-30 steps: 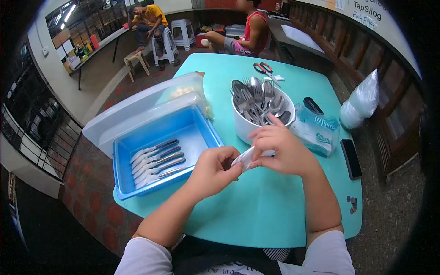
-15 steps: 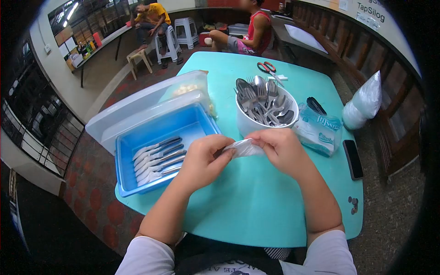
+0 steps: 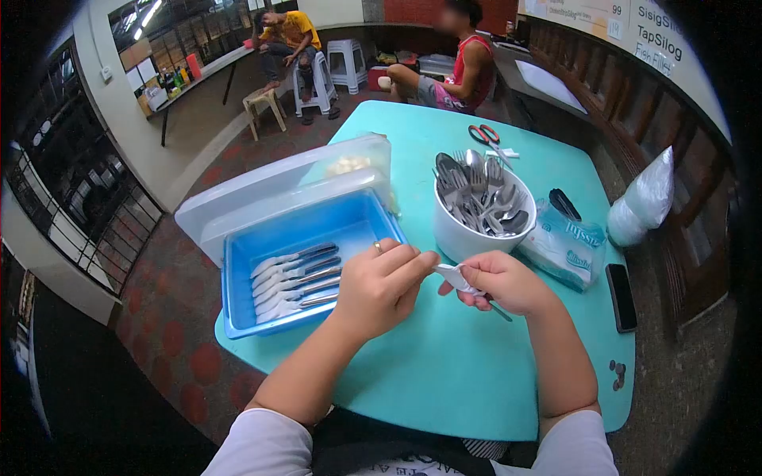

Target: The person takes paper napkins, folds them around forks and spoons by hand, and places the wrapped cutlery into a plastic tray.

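My right hand (image 3: 505,284) is closed round a piece of cutlery wrapped in white tissue (image 3: 456,278), and a metal handle (image 3: 501,313) sticks out below its fingers. My left hand (image 3: 385,287) pinches the other end of the tissue. Left of my hands, a blue tray (image 3: 365,214) holds several tissue-wrapped utensils (image 3: 295,279) side by side, their metal handles pointing right. Just beyond my right hand stands a white tub (image 3: 460,239) filled with loose forks and spoons (image 3: 480,190). To its right lies a teal tissue pack (image 3: 565,247).
A clear plastic lid (image 3: 278,186) leans behind the tray. Red-handled scissors (image 3: 485,135) lie at the table's far side. A phone (image 3: 621,297) and coins (image 3: 617,374) are near the right edge. Two people (image 3: 468,75) sit beyond the table.
The metal handle now shows below my right hand, which has turned round the wrapped piece. My left hand has turned over at the tissue's end. The view has shifted, so the table sits further right.
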`<state>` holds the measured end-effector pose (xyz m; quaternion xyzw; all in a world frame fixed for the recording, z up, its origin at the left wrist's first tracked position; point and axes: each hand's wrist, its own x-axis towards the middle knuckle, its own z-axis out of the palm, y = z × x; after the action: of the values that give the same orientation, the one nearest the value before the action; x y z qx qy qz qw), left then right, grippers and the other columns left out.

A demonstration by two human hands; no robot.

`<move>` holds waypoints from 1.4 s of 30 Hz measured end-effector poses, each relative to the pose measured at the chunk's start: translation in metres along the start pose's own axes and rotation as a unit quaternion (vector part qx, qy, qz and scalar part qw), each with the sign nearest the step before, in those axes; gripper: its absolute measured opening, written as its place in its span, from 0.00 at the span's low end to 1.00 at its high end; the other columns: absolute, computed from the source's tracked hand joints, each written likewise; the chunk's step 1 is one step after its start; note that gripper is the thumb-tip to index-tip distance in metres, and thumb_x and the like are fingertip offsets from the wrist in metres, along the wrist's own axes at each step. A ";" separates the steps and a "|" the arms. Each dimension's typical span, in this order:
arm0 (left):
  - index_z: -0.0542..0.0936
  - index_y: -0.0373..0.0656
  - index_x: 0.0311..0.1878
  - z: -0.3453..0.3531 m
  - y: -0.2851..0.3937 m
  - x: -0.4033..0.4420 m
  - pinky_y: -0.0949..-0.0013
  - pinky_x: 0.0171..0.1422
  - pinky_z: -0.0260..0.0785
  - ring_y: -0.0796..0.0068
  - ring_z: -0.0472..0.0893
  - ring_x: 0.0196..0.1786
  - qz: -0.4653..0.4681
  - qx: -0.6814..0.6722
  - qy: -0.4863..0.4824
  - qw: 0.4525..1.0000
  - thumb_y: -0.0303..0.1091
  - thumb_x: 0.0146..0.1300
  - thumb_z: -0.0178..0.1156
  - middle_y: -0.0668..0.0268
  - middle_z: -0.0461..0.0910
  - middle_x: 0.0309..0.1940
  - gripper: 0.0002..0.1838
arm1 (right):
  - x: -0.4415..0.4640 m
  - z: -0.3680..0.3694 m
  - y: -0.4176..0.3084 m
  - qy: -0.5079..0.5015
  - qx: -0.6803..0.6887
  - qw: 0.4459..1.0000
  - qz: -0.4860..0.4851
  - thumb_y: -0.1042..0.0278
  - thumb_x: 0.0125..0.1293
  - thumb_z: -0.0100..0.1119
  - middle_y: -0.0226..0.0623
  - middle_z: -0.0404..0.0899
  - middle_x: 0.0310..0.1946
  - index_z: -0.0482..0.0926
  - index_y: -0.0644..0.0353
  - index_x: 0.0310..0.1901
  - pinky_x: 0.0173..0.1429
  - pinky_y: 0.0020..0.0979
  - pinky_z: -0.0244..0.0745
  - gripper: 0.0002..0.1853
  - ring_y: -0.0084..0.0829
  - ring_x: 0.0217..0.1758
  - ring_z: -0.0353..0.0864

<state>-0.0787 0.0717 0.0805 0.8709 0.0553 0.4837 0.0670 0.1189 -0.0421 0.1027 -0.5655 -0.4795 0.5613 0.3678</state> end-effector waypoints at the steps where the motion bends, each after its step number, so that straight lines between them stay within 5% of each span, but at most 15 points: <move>1: 0.84 0.42 0.40 0.000 0.000 0.001 0.67 0.33 0.70 0.67 0.78 0.28 0.016 0.009 0.022 1.000 0.22 0.47 0.68 0.67 0.80 0.27 0.14 | 0.001 -0.002 0.003 -0.030 0.050 0.998 0.009 0.58 0.79 0.46 0.23 0.74 0.24 0.81 0.64 0.42 0.27 0.20 0.63 0.19 0.15 0.22 0.67; 3: 0.85 0.42 0.41 -0.001 0.001 0.004 0.68 0.37 0.71 0.67 0.79 0.31 0.046 0.026 0.065 0.996 0.22 0.47 0.68 0.68 0.82 0.28 0.14 | 0.003 -0.007 0.010 -0.089 0.149 0.984 0.027 0.59 0.79 0.43 0.22 0.73 0.23 0.81 0.64 0.39 0.28 0.19 0.62 0.20 0.15 0.22 0.65; 7: 0.85 0.43 0.42 -0.003 -0.004 0.004 0.66 0.44 0.73 0.64 0.81 0.41 0.036 0.004 0.043 0.998 0.22 0.47 0.68 0.66 0.84 0.37 0.16 | 0.002 -0.001 0.006 0.064 -0.122 0.985 -0.106 0.61 0.76 0.48 0.27 0.71 0.22 0.79 0.61 0.37 0.29 0.25 0.65 0.15 0.22 0.25 0.71; 12: 0.80 0.42 0.54 -0.006 -0.004 0.007 0.64 0.51 0.73 0.62 0.81 0.50 -0.094 -0.280 -0.055 0.954 0.30 0.51 0.66 0.60 0.83 0.46 0.24 | -0.003 0.006 0.005 0.223 -0.530 0.756 -0.313 0.68 0.64 0.55 0.38 0.77 0.27 0.77 0.58 0.36 0.35 0.42 0.74 0.04 0.42 0.34 0.82; 15: 0.76 0.39 0.61 -0.017 0.000 0.006 0.64 0.53 0.73 0.64 0.81 0.52 -0.240 -0.352 -0.203 0.882 0.34 0.55 0.65 0.58 0.83 0.48 0.28 | -0.011 0.029 -0.002 0.202 -0.588 0.719 -0.309 0.70 0.60 0.56 0.36 0.77 0.28 0.75 0.57 0.33 0.36 0.43 0.76 0.02 0.41 0.35 0.82; 19: 0.82 0.37 0.47 -0.027 -0.008 0.008 0.67 0.36 0.73 0.70 0.81 0.31 -0.252 -0.303 -0.354 0.848 0.36 0.59 0.68 0.57 0.83 0.31 0.16 | -0.016 0.039 -0.007 0.173 -0.598 0.722 -0.301 0.69 0.59 0.58 0.36 0.76 0.28 0.75 0.57 0.33 0.36 0.42 0.76 0.03 0.40 0.34 0.81; 22: 0.84 0.36 0.42 -0.026 -0.009 0.005 0.67 0.34 0.71 0.72 0.78 0.26 -0.231 -0.336 -0.338 0.848 0.38 0.60 0.69 0.59 0.81 0.24 0.14 | -0.016 0.040 -0.008 0.159 -0.581 0.737 -0.306 0.68 0.59 0.58 0.36 0.76 0.27 0.75 0.57 0.33 0.36 0.41 0.76 0.04 0.40 0.33 0.81; 27: 0.84 0.38 0.41 -0.025 -0.001 0.005 0.64 0.33 0.72 0.64 0.82 0.28 -0.153 -0.222 -0.319 0.909 0.33 0.58 0.70 0.59 0.82 0.26 0.11 | -0.015 0.037 -0.004 0.149 -0.543 0.778 -0.279 0.66 0.64 0.57 0.38 0.76 0.26 0.78 0.59 0.33 0.38 0.42 0.75 0.06 0.43 0.34 0.80; 30: 0.84 0.40 0.39 -0.018 0.004 0.001 0.63 0.35 0.74 0.59 0.83 0.32 -0.064 -0.122 -0.265 0.955 0.30 0.54 0.68 0.61 0.83 0.27 0.09 | -0.007 0.024 0.004 0.090 -0.434 0.859 -0.256 0.64 0.69 0.55 0.39 0.79 0.27 0.82 0.60 0.36 0.37 0.41 0.74 0.10 0.40 0.32 0.80; 35: 0.83 0.43 0.39 0.006 0.004 -0.009 0.62 0.40 0.77 0.63 0.84 0.37 0.055 -0.042 -0.225 0.972 0.28 0.48 0.65 0.64 0.83 0.31 0.12 | 0.006 -0.014 0.013 -0.069 -0.197 0.977 -0.040 0.62 0.70 0.56 0.40 0.80 0.25 0.84 0.63 0.41 0.36 0.39 0.73 0.13 0.35 0.27 0.79; 36: 0.82 0.43 0.40 0.008 0.009 -0.011 0.62 0.41 0.78 0.63 0.83 0.37 0.061 -0.038 -0.215 0.974 0.28 0.48 0.64 0.64 0.83 0.32 0.13 | 0.007 -0.020 0.014 -0.110 -0.131 0.985 0.025 0.62 0.69 0.57 0.40 0.80 0.25 0.85 0.63 0.41 0.36 0.39 0.73 0.13 0.34 0.27 0.79; 39: 0.81 0.41 0.41 0.014 0.012 -0.013 0.60 0.46 0.77 0.61 0.83 0.39 0.066 -0.022 -0.183 0.981 0.27 0.48 0.64 0.63 0.82 0.34 0.14 | 0.004 -0.022 0.013 -0.080 -0.155 0.983 -0.053 0.64 0.67 0.62 0.36 0.76 0.20 0.85 0.64 0.39 0.29 0.31 0.67 0.11 0.24 0.20 0.68; 42: 0.80 0.39 0.42 0.016 0.014 -0.009 0.59 0.48 0.76 0.58 0.82 0.41 -0.002 -0.057 -0.193 0.980 0.27 0.50 0.65 0.61 0.81 0.37 0.14 | -0.004 -0.005 0.004 0.055 -0.386 0.909 -0.148 0.63 0.64 0.62 0.43 0.81 0.25 0.85 0.62 0.38 0.35 0.42 0.73 0.11 0.40 0.27 0.79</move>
<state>-0.0688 0.0555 0.0670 0.9424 0.0149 0.3090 0.1270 0.1251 -0.0461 0.1010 -0.6158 -0.7160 0.2392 0.2257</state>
